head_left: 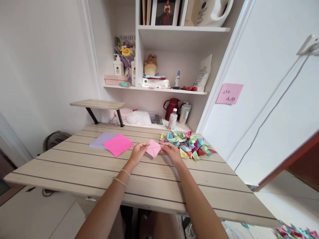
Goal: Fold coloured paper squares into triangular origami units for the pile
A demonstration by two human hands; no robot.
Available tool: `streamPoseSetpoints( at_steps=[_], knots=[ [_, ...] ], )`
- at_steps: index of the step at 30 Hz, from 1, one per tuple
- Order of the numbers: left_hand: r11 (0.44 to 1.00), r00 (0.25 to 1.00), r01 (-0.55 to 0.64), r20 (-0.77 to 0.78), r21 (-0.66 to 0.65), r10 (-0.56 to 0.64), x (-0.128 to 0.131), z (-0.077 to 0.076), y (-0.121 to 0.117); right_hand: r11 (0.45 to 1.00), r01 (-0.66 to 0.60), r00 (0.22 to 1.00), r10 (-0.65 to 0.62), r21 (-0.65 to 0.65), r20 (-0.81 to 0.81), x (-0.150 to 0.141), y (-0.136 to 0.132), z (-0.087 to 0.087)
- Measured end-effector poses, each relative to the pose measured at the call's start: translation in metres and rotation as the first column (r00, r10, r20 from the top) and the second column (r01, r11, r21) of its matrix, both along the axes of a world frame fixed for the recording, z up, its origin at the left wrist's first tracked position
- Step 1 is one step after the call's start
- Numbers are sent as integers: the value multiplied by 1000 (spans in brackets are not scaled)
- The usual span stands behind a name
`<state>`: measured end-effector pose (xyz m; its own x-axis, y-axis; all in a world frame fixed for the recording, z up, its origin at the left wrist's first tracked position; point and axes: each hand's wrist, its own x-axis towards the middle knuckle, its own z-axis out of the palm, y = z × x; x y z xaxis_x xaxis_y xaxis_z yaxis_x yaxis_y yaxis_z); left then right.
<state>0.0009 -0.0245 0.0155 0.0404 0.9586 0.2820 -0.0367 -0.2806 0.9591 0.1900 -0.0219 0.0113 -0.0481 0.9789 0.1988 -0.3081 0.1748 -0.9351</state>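
A small folded piece of pink origami paper, diamond-shaped with crease lines showing, is held up between my two hands over the table. My left hand pinches its left corner, and my right hand grips the right corner. Just left of my left hand lies a bright pink paper sheet, partly over a stack of lilac paper. Beyond my right hand spreads a pile of folded paper pieces in green, blue, yellow, red and pink.
The slatted wooden table carries a small raised shelf at its back left. Behind stand a bottle, a dark red jug and a tumbler. More folded paper sits low at the right, beyond the table edge.
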Motion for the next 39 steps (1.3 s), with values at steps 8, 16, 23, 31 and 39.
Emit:
streamPoseSetpoints(
  at_steps=[8,16,23,31,39],
  knots=[
    [989,986,90,148,-120,-71,0,-1,0,977,-160,969,127,145,213,-10,-9,7],
    [964,960,189,243,-185,-142,-1,0,-2,967,-216,938,166,136,305,-11,-13,9],
    [943,945,266,247,-199,-214,0,3,-3,979,-164,888,92,122,451,-9,-8,3],
    [929,926,313,282,-197,-252,1,7,-7,973,-183,910,114,138,398,-9,-15,13],
    [921,920,342,268,-188,-287,0,5,-5,980,-143,924,83,136,373,-10,-14,10]
  ],
)
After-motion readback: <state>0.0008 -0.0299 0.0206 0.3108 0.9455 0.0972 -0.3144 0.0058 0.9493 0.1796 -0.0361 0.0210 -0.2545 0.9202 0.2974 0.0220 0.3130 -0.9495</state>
